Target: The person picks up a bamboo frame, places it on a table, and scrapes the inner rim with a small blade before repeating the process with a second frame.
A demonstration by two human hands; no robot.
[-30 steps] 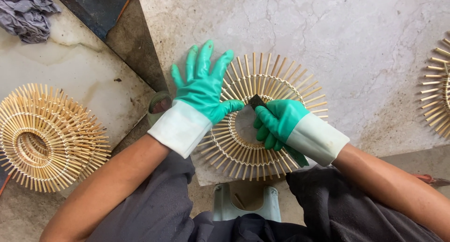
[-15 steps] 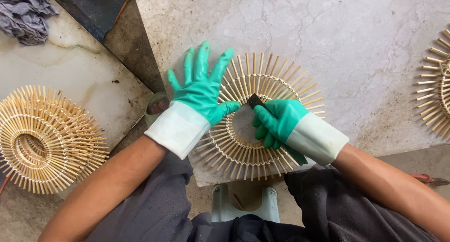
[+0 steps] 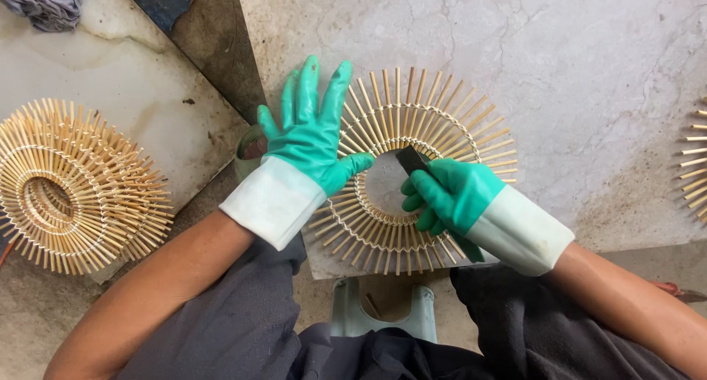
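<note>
Nearest, the right hand [image 3: 449, 196] in a green glove is clenched around a small dark tool [image 3: 411, 159], its tip now at the inner ring of the sunburst stick frame [image 3: 412, 122] — slightly deeper toward the opening than a second ago. The left hand [image 3: 313, 133], fingers spread and released, presses flat on the frame's left side and has barely shifted. The frame lies on the marble tabletop [image 3: 574, 71] under both hands. Left of the left hand sits a stack of finished frames [image 3: 74, 185]; beyond it, a grey cloth [image 3: 44, 1].
</note>
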